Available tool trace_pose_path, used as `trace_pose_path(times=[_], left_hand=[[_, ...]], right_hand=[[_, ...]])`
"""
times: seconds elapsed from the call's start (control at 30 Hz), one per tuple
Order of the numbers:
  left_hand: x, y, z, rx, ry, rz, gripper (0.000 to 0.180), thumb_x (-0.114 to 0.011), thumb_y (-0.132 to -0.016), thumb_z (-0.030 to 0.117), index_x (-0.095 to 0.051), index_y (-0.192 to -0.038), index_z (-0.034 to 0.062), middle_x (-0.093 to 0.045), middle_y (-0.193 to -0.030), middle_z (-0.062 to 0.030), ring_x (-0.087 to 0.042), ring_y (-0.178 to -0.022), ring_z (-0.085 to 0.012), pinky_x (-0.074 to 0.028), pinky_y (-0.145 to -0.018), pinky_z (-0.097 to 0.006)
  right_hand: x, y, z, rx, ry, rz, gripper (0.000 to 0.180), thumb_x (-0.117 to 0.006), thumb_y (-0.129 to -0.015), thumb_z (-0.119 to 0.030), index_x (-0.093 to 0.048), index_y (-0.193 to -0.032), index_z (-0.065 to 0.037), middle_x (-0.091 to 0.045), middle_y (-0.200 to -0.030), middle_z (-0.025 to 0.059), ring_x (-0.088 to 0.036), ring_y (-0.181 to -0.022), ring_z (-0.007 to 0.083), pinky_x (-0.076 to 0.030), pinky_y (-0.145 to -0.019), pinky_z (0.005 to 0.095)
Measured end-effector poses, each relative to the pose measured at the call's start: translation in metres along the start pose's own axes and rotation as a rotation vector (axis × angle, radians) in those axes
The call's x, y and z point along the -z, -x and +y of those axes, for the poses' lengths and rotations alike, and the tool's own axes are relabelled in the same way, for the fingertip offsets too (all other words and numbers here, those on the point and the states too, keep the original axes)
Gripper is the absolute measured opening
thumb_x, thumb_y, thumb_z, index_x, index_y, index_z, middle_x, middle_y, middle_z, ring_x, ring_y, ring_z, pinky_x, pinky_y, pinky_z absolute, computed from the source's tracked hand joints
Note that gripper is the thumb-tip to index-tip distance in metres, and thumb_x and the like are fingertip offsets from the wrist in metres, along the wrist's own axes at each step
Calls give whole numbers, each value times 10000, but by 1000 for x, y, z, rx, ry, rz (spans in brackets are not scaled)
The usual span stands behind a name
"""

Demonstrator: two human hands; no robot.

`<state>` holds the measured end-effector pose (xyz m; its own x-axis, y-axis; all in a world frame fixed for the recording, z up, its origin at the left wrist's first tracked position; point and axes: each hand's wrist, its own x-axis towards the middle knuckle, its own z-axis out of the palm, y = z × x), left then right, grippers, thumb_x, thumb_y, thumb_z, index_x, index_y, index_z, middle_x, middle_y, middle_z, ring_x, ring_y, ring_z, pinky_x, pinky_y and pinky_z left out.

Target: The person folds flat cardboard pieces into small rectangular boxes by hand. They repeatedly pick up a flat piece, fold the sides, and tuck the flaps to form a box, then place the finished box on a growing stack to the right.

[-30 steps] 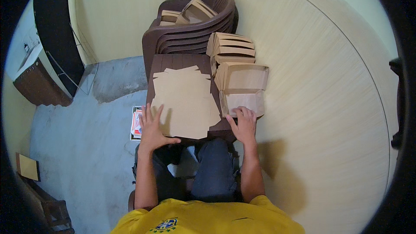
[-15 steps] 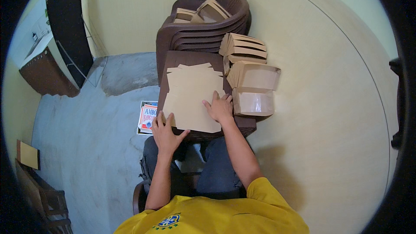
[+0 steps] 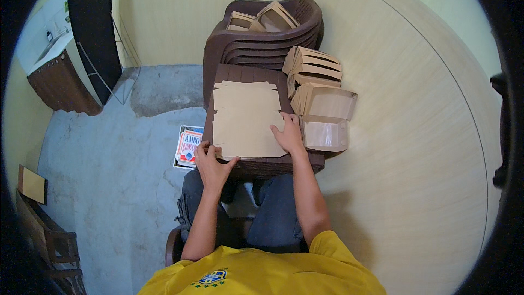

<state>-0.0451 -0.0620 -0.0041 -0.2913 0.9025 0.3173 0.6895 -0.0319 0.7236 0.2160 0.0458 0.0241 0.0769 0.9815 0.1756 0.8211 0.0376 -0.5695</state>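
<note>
A flat brown cardboard box blank (image 3: 245, 123), cut with notches and flaps, lies on the dark brown slatted top (image 3: 248, 72) in front of me; it looks like several sheets piled together. My left hand (image 3: 214, 165) is at its near left corner, fingers apart, with the thumb along the near edge and the fingertips by the left edge. Against the right edge rests my right hand (image 3: 288, 135), its thumb over the cardboard and its other fingers spread by the side. Neither hand is closed around the cardboard.
Folded cardboard boxes with clear windows (image 3: 326, 131) stand along the right side, beside more nested boxes (image 3: 316, 65). Stacked brown plastic chairs (image 3: 262, 41) behind hold further boxes (image 3: 275, 17). A small box of printed packets (image 3: 189, 145) sits on the floor at left. A wall (image 3: 404, 147) bounds the right.
The cardboard blanks were fanned and askew; their edges now line up more squarely. Both hands have shifted slightly along the edges, and the whole view has moved a little.
</note>
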Motion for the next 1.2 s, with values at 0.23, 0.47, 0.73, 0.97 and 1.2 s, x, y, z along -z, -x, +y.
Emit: trace_pose_path(times=[0.23,0.47,0.73,0.97,1.2], left_hand=[[0,-9,-15,-174,-44,-20,678,-1022,-653,440,-675,-1003,-26,-580,-1527,-246,-466,-1450,-445,-410,-1195,-541],[3,2,-37,-201,95,80,654,-1017,-661,442,-624,-925,-9,-626,-1466,-240,-538,-1383,-440,-456,-1151,-528],[18,-31,-48,-408,18,-100,645,-999,-669,463,-658,-982,14,-647,-1454,-189,-502,-1471,-435,-456,-1169,-527],[25,-38,-41,-452,-40,-211,574,-909,-786,495,-746,-1110,51,-696,-1320,-145,-597,-1344,-381,-485,-1124,-499],[23,-47,-29,-582,-63,-233,297,-765,-964,345,-787,-999,51,-715,-1099,-91,-650,-1166,-334,-527,-996,-463]], right_hand=[[-26,-7,22,32,-51,90,528,-795,-938,-296,-668,-1334,30,-656,-1321,295,-626,-1269,460,-513,-1088,497],[-15,22,13,-34,-76,75,526,-797,-921,-297,-685,-1292,59,-663,-1262,279,-653,-1179,456,-517,-1082,491],[12,86,-8,234,118,-117,815,-919,-810,-463,-653,-1496,-110,-472,-1600,309,-424,-1481,500,-395,-1245,536],[18,68,7,317,107,-274,872,-994,-689,-454,-703,-1462,-173,-463,-1652,258,-374,-1545,474,-378,-1267,553],[17,66,0,439,80,-204,500,-888,-858,-288,-781,-1327,-154,-590,-1537,136,-492,-1456,372,-436,-1201,503]])
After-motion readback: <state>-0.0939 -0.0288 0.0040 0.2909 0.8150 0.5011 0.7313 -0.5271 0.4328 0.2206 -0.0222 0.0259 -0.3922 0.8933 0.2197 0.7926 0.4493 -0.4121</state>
